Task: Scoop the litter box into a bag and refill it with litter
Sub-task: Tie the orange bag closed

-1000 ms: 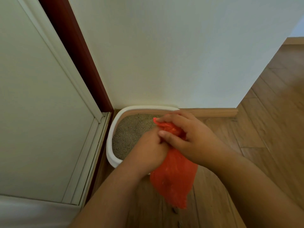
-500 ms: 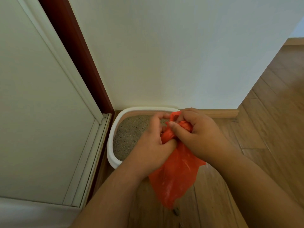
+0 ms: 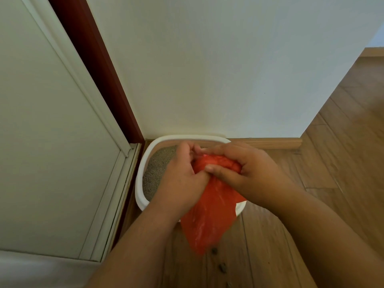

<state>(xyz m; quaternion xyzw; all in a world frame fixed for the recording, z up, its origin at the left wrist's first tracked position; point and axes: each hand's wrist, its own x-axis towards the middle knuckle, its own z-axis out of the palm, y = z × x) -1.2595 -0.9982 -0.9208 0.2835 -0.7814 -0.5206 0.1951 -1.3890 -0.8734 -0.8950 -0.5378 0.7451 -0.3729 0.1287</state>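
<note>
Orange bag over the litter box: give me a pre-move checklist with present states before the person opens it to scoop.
1. Both hands hold the bag: ok. The left hand and right hand grip the bunched top of the orange bag.
2. Bag mouth open: not ok, the top is crumpled between the hands.
3. Bag free of holes: cannot tell.
4. Litter box in reach: ok, it sits on the floor against the wall, under the hands, with grey litter inside.
5. Scoop at hand: cannot tell, none in view.
6. Floor clean: not ok, small dark bits lie below the bag.
</note>
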